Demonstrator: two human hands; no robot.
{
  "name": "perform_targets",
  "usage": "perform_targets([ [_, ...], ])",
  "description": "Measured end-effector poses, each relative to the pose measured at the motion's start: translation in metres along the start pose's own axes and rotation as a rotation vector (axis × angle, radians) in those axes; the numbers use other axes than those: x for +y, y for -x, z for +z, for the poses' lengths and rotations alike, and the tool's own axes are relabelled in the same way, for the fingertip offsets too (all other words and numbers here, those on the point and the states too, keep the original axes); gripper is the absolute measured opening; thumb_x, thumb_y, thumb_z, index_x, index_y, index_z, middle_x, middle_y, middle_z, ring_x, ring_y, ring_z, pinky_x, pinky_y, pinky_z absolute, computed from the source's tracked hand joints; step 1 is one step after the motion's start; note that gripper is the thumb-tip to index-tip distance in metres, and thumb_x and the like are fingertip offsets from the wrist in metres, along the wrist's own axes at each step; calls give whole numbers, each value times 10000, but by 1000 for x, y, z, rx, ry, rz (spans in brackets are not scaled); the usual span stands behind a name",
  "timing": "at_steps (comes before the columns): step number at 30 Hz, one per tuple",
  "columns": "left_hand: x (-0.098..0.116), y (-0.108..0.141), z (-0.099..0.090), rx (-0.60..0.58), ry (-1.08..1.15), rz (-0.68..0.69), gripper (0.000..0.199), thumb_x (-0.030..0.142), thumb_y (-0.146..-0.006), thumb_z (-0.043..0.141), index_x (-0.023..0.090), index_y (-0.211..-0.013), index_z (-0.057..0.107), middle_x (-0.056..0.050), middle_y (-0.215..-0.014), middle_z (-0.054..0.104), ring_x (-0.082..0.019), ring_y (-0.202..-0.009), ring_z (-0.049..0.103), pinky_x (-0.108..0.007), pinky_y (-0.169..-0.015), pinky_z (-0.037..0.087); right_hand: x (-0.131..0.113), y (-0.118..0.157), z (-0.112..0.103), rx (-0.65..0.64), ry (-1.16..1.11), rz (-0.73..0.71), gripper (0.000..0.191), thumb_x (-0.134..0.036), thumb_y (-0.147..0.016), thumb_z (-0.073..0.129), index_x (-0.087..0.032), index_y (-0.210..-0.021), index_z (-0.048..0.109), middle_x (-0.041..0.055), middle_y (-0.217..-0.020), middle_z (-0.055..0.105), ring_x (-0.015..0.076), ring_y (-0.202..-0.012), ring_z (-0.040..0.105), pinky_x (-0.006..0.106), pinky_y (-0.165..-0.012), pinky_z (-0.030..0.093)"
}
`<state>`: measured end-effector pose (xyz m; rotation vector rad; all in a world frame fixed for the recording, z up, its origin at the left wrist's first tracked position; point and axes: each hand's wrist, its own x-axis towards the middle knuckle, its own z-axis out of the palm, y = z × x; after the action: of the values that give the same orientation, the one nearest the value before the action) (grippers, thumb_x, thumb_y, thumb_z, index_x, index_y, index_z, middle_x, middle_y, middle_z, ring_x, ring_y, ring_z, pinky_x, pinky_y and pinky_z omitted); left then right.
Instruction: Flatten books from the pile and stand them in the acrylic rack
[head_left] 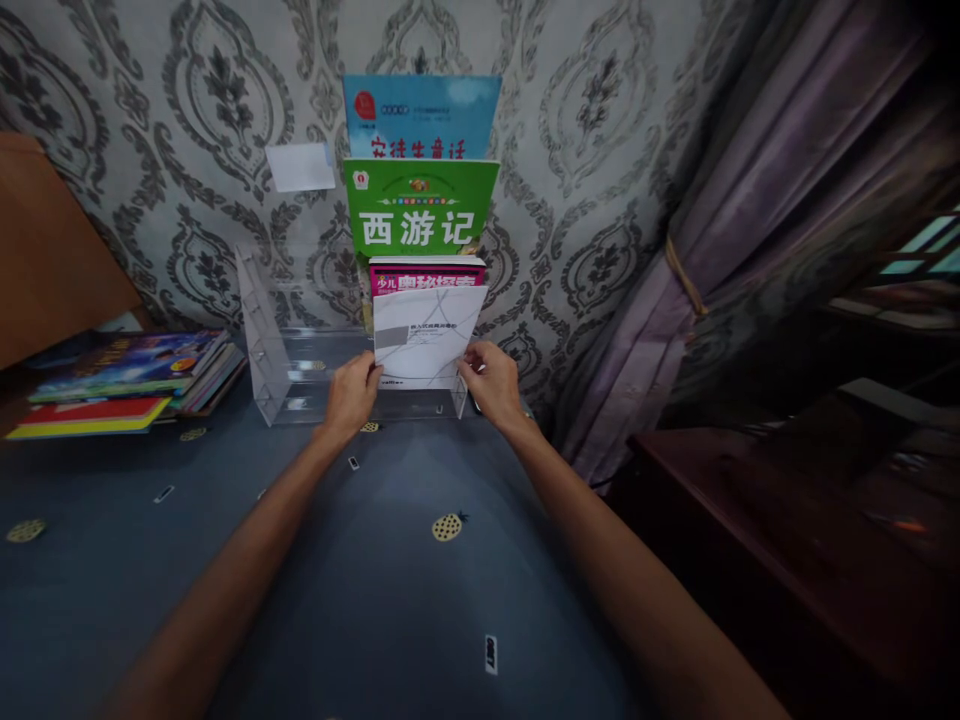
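A white booklet with a grey block and thin curved lines stands upright at the front of a clear acrylic book rack. My left hand pinches its lower left edge, and my right hand pinches the right edge. Directly behind it shows the top of a magenta book. Higher up in the rack stand a green book with large white characters and, at the back, a blue book with red characters. The white booklet covers most of the magenta book.
On the left lies a stack of books beside a brown board. A blue cloth with pineapple prints covers the surface. A white card is by the patterned wall. Right are a tied purple curtain and a dark red table.
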<state>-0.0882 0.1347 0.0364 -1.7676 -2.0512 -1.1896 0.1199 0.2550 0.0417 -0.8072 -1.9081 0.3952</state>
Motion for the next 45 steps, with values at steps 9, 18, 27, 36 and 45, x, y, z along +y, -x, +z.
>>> perform_targets([
  [9, 1, 4, 10, -26, -53, -67, 59, 205, -897, 550, 201, -909, 607, -76, -827, 674, -256, -799, 631, -338, -761, 441, 3, 1, 1, 34, -48, 42, 179, -268, -791, 571, -207, -950, 622, 29, -768, 664, 219, -717, 614, 335, -696, 465],
  [18, 5, 3, 7, 13, -10, -86, 55, 245, -944, 487, 236, -901, 519, -39, -788, 657, -232, -781, 651, -302, -715, 427, 1, 2, 1, 64, -73, 25, 337, -302, -816, 560, -192, -1131, 609, 35, -767, 672, 239, -717, 632, 351, -683, 481],
  [27, 3, 2, 9, 13, 55, -106, 76, 239, -945, 485, 240, -900, 546, -20, -730, 666, -214, -718, 666, -285, -693, 438, 2, 2, 2, 46, -51, 24, 298, -296, -827, 521, -196, -1082, 637, 38, -759, 672, 237, -700, 631, 343, -670, 461],
  [36, 5, 1, 8, -26, 50, -121, 89, 234, -953, 473, 239, -911, 552, -35, -755, 679, -224, -720, 667, -283, -680, 424, -1, 3, 2, 33, -49, 37, 285, -293, -823, 507, -198, -1051, 648, 37, -755, 668, 230, -696, 624, 330, -665, 446],
  [45, 10, 0, 3, -71, -83, -153, 102, 241, -969, 459, 232, -904, 537, -40, -771, 681, -228, -750, 663, -287, -689, 411, -1, 1, -2, 26, -23, 23, 279, -272, -827, 510, -192, -1045, 665, 25, -730, 668, 220, -685, 624, 322, -674, 451],
])
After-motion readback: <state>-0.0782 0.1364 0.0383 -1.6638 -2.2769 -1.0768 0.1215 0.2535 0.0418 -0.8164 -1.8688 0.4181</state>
